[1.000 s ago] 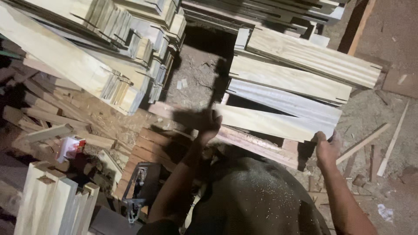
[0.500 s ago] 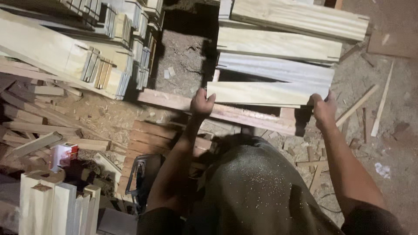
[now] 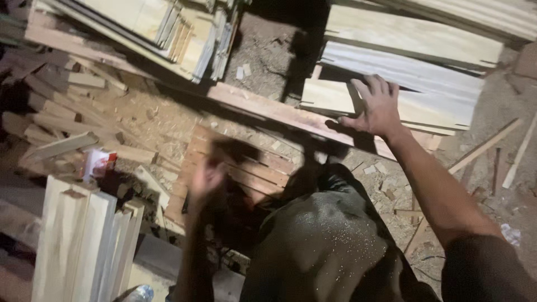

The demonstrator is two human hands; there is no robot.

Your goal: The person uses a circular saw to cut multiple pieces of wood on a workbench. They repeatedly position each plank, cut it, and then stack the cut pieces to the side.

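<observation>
My right hand lies flat, fingers spread, on top of a pale wooden plank that belongs to a low stack of planks at the upper right. My left hand is blurred with motion, hanging in the air over a small slatted wooden pallet near the middle; it holds nothing that I can make out. My knee in dusty dark trousers fills the lower middle.
A long reddish beam runs across the ground under the stack. Another plank pile sits upper left, upright pale boards lower left, a red and white packet, offcuts and sawdust around.
Both hands were on the ends of the pale plank. My left hand has let go and swung back down to the left; my right hand has shifted onto the plank's top.
</observation>
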